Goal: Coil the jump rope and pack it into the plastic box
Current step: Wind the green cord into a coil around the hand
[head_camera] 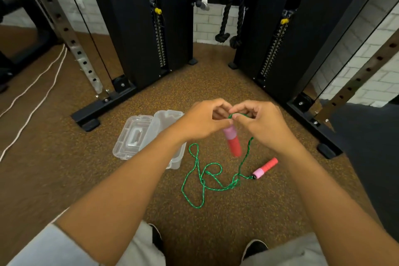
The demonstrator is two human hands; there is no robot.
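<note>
My left hand [203,123] grips one pink-and-red handle [232,140]; my right hand [261,123] pinches the green cord [203,181] beside it. The cord looks light and limp, tangle-prone on the floor, so I'd gather near the handles. The clear plastic box [138,136] sits open just left.

We are holding our left hand [201,122] and right hand [258,124] together above the floor [151,179], one jump rope handle [233,141] hanging below them. The plastic box [172,157] is sitting left of the hands, its lid [133,134] lying further left. The rope [207,179] is lying nearer us, the second handle [265,167] resting at its right.
</note>
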